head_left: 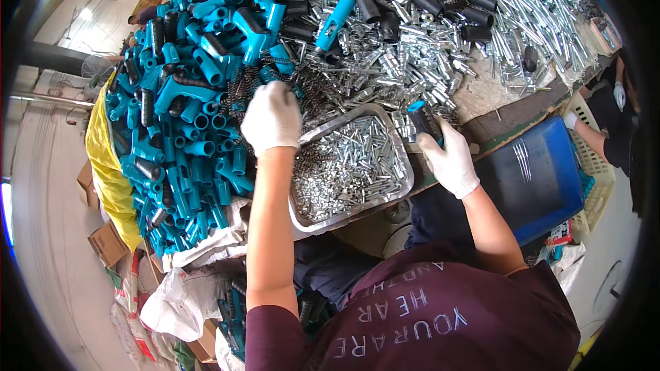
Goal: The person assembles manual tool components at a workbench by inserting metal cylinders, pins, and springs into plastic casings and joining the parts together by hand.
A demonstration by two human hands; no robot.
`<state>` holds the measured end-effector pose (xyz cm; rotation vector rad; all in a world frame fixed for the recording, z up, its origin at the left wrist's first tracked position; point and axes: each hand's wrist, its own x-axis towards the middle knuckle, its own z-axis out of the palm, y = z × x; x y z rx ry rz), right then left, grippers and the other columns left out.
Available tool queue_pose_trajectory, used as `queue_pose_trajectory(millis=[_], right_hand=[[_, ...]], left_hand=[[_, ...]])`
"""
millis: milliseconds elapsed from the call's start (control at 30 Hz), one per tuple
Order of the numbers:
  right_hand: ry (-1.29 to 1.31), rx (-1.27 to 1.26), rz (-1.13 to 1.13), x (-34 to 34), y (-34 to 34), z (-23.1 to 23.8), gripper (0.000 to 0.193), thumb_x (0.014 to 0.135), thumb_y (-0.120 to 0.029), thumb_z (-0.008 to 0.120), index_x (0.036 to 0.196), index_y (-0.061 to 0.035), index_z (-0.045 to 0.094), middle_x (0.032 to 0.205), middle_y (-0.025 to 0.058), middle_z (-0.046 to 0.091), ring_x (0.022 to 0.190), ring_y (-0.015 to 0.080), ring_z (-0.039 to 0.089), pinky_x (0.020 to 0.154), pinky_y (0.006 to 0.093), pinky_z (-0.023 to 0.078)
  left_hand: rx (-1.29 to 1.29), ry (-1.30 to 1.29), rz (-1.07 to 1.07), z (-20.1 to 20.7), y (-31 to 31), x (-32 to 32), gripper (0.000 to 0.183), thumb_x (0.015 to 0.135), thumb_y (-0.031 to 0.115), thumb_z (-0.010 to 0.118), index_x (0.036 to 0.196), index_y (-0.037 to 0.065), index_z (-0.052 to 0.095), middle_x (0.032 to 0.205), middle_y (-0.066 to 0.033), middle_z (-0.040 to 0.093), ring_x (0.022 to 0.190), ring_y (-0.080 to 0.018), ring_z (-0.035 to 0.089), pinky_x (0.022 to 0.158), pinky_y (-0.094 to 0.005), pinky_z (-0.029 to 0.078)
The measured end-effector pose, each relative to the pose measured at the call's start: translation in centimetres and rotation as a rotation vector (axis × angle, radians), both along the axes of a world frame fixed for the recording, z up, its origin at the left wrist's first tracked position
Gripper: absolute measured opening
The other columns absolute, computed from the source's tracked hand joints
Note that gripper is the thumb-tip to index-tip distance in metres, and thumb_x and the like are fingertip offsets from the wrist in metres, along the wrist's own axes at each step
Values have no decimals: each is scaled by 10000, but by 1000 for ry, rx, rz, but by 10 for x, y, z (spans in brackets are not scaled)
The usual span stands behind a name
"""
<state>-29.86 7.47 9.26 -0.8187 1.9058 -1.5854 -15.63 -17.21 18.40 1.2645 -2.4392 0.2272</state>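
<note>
The right hand [450,161] in a white glove pinches a dark tube [425,122] with a teal end, thumb on one side and fingers on the other. The left hand [273,120], also gloved, is curled over the dark coil springs [244,89]; its fingertips are hidden, so I cannot tell whether they close on one.

Taking the metal tray [408,180] as the clock's centre, the tube sits at 2 o'clock, its teal end tipped toward 11, and the left hand is at 10. Teal pistol-grip housings [201,121] are heaped between 9 and 10, black sleeves [481,16] and loose rods [533,10] lie between 1 and 2, and small metal pins [364,141] fill much of the tray.

The tube looks rigid and fairly light, probably hard-walled enough to take a firm squeeze. Its smooth side may slide or roll under glove fabric, so the best hold seems to be around the middle of the barrel, keeping the teal end uncovered. The springs should be light, stiff in the wire yet easily flexed, and prone to hooking together; a pinch across the coils of a single one near its end looks surest.
</note>
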Motion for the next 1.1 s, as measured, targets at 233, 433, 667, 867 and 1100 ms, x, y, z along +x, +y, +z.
queue_pose_trajectory(millis=[233,433,667,867,1100], right_hand=[[-1,-2,27,3,-4,-7,502,921,-260,675,1272,73,541,1087,228,684,1011,261,663,905,357,488],[284,-121,-55,3,-7,-25,386,936,-176,626,1258,23,550,682,-1,544,554,67,447,496,259,388],[91,56,45,4,0,10,466,907,-258,667,1242,50,569,1063,239,688,1015,312,677,895,375,497],[113,35,39,8,-5,8,447,892,-229,671,1234,42,577,1048,238,688,998,323,676,882,377,498],[193,-1,64,16,-1,14,395,879,-181,651,1202,39,593,945,220,695,850,285,688,795,364,518]], left_hand=[[-232,-340,-221,0,-26,23,63,781,100,639,829,114,677,959,-98,574,903,-295,624,737,-397,561],[148,170,-257,23,-34,23,175,832,209,704,951,81,724,985,-160,611,955,-334,606,852,-390,495],[393,548,-465,30,-11,-23,250,907,142,628,1101,-12,596,889,-91,661,749,-150,660,674,-296,541],[972,272,-707,7,49,-66,273,858,169,651,1058,-17,643,856,-139,691,765,-201,683,724,-316,541],[864,4,-590,5,62,-71,399,786,354,701,956,-8,704,871,-227,699,836,-352,690,801,-408,531]])
